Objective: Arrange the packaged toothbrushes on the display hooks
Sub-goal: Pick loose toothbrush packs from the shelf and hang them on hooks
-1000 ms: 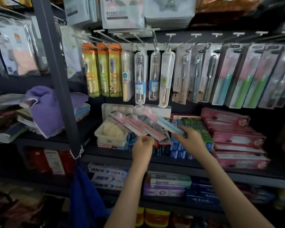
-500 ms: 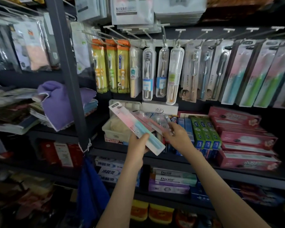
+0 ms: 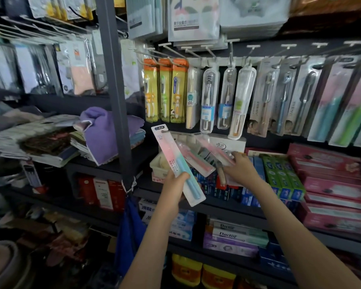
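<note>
Since half a second ago the left hand has tipped its pink-and-blue toothbrush pack more upright, fingers wrapped round its lower half, while the right hand has drawn slightly rightward, its fingers pinching the lower ends of the clear pink toothbrush packs fanned between the two hands. All these packs sit in front of the shelf, below the display hooks, none hung yet. Behind them a cream basket holds a pale yellowish lump, too blurred to name
</note>
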